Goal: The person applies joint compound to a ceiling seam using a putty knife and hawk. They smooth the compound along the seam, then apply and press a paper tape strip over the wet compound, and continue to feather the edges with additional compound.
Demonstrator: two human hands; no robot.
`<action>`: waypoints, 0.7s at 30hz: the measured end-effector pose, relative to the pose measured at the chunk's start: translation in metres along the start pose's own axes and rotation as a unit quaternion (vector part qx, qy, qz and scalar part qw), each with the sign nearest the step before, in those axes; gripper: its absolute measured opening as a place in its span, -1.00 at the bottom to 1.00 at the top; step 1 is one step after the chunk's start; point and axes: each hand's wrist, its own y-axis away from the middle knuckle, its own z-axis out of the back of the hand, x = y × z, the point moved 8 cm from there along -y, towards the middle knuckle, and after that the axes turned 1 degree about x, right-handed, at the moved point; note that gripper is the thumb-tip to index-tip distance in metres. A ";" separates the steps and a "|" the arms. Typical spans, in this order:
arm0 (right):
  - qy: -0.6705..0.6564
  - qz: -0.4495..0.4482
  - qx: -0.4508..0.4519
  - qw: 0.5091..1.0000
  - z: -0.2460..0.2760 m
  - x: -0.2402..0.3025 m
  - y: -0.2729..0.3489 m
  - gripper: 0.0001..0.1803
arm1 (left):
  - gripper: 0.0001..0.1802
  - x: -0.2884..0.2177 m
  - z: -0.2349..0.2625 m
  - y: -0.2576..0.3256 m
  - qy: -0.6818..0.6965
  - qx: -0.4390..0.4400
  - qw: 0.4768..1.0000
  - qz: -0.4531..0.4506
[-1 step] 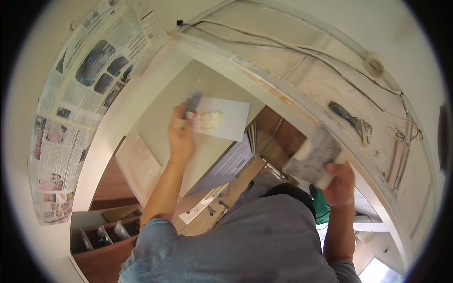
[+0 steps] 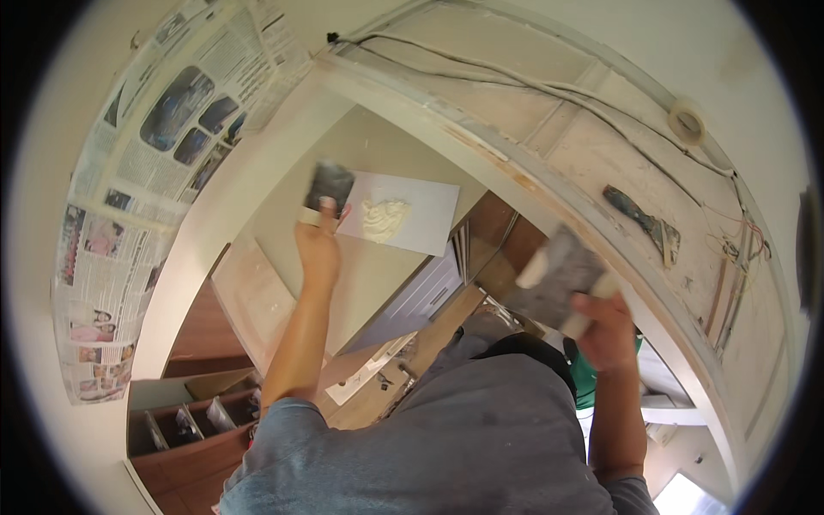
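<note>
My left hand (image 2: 319, 249) is closed around the pale back edge of a small grey putty scraper (image 2: 333, 183), its blade pointing up and away. Right beside that blade lies a white sheet (image 2: 433, 210) carrying a spread heap of cream-coloured putty (image 2: 386, 219). My right hand (image 2: 608, 330) grips a wider grey putty scraper (image 2: 562, 279) by its pale edge. A blob of cream putty (image 2: 534, 269) clings to the far side of this blade. Both blades are slightly smeared by motion, and the fingers behind them are hidden.
The sheet lies on a beige cabinet top (image 2: 296, 202). On the dusty ledge (image 2: 549, 142) at right rest a dirty putty knife (image 2: 639, 221), a tape roll (image 2: 686, 122) and loose cables (image 2: 524, 81). Newspaper (image 2: 163, 172) covers the left wall. An open drawer with dividers (image 2: 184, 421) stands lower left.
My left hand has shifted slightly left, and its scraper has turned to show more of its flat face. My right hand has moved a little left with the wider scraper.
</note>
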 end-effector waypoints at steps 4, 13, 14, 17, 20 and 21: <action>0.483 0.115 0.150 0.855 -0.060 -0.052 -0.080 -0.42 | -0.56 0.116 0.081 -0.042 0.231 -0.135 0.949 0.168; 0.815 0.231 0.234 0.477 -0.171 -0.203 -0.160 -0.56 | -0.60 0.234 0.109 -0.059 0.327 -0.159 0.898 0.246; 0.828 0.217 0.239 0.458 -0.176 -0.218 -0.164 -0.56 | -0.63 0.237 0.110 -0.059 0.337 -0.166 0.895 0.240; 0.854 0.227 0.189 0.427 -0.187 -0.245 -0.170 -0.53 | -0.63 0.243 0.102 -0.060 0.358 -0.118 0.898 0.227; 0.868 0.218 0.181 0.408 -0.191 -0.269 -0.175 -0.51 | -0.60 0.252 0.102 -0.060 0.373 -0.115 0.895 0.217; 0.866 0.204 0.186 0.417 -0.190 -0.277 -0.178 -0.51 | -0.61 0.256 0.102 -0.060 0.376 -0.115 0.892 0.224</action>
